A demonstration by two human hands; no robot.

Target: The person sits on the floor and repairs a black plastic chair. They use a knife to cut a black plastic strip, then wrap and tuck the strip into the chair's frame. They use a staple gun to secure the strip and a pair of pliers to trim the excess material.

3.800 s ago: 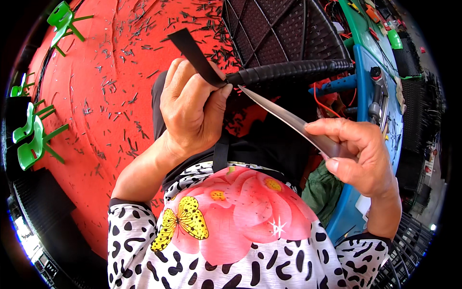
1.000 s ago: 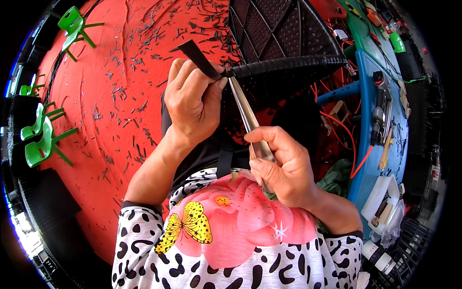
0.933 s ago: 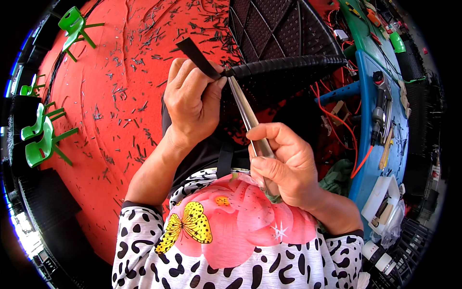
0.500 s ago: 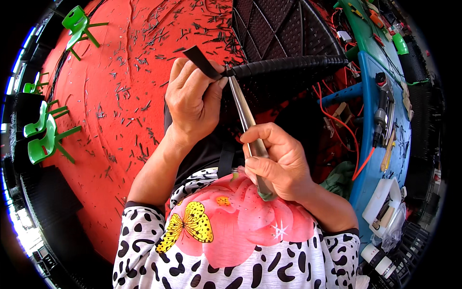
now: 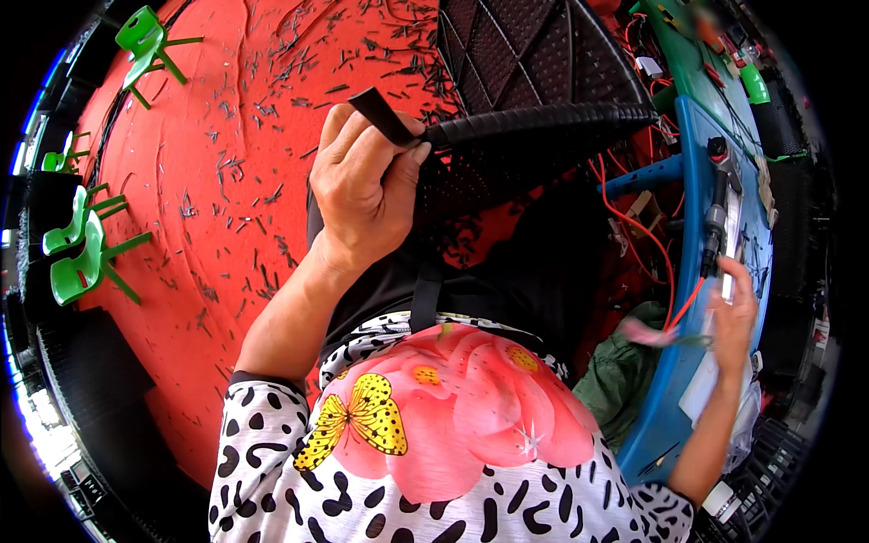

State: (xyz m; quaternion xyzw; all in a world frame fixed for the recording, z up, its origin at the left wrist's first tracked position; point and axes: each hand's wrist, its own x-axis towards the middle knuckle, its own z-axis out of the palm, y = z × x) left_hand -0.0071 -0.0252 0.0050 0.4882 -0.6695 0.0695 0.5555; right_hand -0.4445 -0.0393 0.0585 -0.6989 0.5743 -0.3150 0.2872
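My left hand [image 5: 367,185] pinches the end of a black flat strip [image 5: 380,116], whose loose tail sticks up and to the left past my fingers. The strip comes off the black wrapped rim [image 5: 543,122] of a dark woven panel [image 5: 516,54]. My right hand [image 5: 733,317] is over the blue table at the right, fingers stretched toward a silver piece beside a black-and-grey hand tool [image 5: 715,226]. Left of that hand is a smeared, pinkish long object [image 5: 652,334], perhaps the metal tool; whether my fingers hold it I cannot tell.
A blue table [image 5: 656,425] runs along my right, with a white tray [image 5: 701,389] on it. A red cord [image 5: 685,308] and green cloth [image 5: 625,362] lie beside it. Black scraps litter the red floor [image 5: 208,226]. Small green chairs [image 5: 86,262] stand left.
My right hand has left the strip's end with the long metal tool and swung right over the blue table. My left hand has kept its hold on the strip, almost still.
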